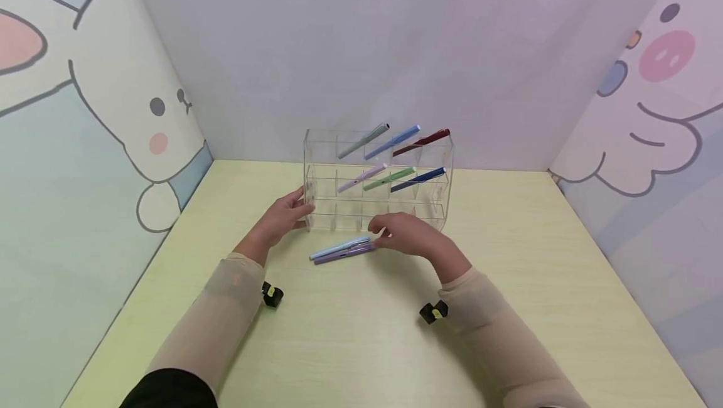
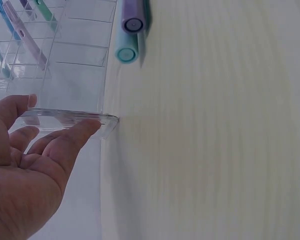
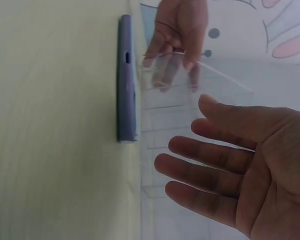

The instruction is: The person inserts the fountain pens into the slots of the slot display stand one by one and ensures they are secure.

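Observation:
A clear acrylic pen rack (image 1: 305, 157) stands at the back of the table. My left hand (image 1: 282, 216) grips its left side panel, thumb on one face and fingers on the other, as the left wrist view shows. In front of the rack lie a light blue pen (image 1: 334, 249) and a purple pen (image 1: 343, 255), side by side and touching. Beside their right ends is my right hand (image 1: 408, 234). In the right wrist view its fingers (image 3: 205, 157) are spread and loosely bent, apart from the purple pen (image 3: 125, 85), with nothing held.
The rack's top tier bears a grey-green pen (image 1: 364, 140), a blue pen (image 1: 392, 142) and a dark red pen (image 1: 422, 142). Below them lean a lilac pen (image 1: 361, 178), a green pen (image 1: 390, 179) and a navy pen (image 1: 418, 179). Cartoon-printed panels (image 1: 638, 163) flank the table.

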Motion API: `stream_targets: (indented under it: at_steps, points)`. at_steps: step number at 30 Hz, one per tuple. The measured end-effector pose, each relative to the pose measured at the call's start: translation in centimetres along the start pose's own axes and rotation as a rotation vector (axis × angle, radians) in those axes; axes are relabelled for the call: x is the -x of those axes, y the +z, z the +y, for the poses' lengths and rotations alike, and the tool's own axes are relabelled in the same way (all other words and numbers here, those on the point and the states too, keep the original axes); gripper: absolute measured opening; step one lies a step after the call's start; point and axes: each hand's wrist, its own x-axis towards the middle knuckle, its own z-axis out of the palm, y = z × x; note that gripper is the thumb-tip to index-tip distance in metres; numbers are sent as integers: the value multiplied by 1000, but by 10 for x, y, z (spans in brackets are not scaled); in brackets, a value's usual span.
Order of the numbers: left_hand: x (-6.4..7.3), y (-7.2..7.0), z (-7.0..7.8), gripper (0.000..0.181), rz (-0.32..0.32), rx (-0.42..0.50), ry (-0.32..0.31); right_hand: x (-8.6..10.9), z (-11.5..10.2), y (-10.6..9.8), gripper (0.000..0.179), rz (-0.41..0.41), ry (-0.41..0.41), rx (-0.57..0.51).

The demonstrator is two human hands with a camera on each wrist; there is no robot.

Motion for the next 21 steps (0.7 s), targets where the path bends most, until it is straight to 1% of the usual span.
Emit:
stream_targets:
  at_steps: [5,10,12,16,21]
  points:
    - [1,0,2,65,8,-4,-6,-14,-4,12,27,-43,-3,184]
    - [2,0,3,66,6,-2,-2,-22,-9,18,14,-45,-19,332]
    - [2,0,3,67,4,-3,-1,-24,-11,20,11,-48,-24,380]
    - [2,0,3,67,1,-8,-3,-29,-13,24,14,-56,-37,473]
    - [1,0,3,66,4,-1,-5,-32,-13,29,17,-66,-36,540]
